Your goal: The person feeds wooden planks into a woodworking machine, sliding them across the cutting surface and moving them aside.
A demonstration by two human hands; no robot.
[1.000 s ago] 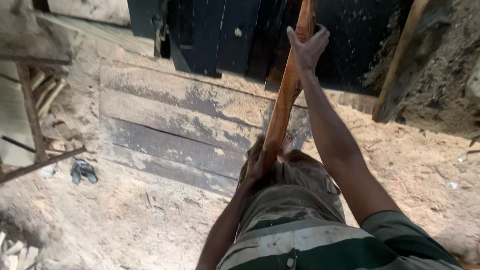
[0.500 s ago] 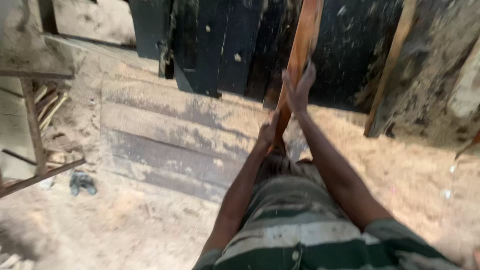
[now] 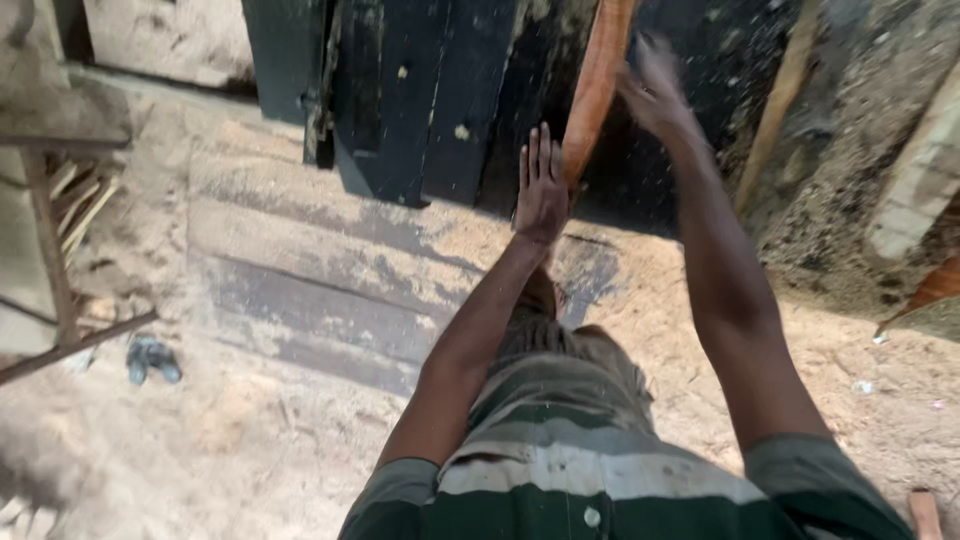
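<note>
Both hands have let go of the reddish plank (image 3: 597, 85): left hand (image 3: 541, 185) flat and spread just beside its lower part, right hand (image 3: 655, 90) blurred, seemingly open, just right of it. It leans unsupported against the dark boards (image 3: 420, 90).

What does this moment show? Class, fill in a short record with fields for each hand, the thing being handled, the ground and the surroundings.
Left hand: left hand open, fingers spread, flat beside the reddish wooden plank
Right hand: right hand raised and blurred, open, just right of the plank
Plank: leans up against dark boards
Ground: sandy, with sawdust; grey wooden planks lie flat
Surroundings: pair of sandals at left, rusty metal frame beside them
Clothing: green and white striped shirt
</note>
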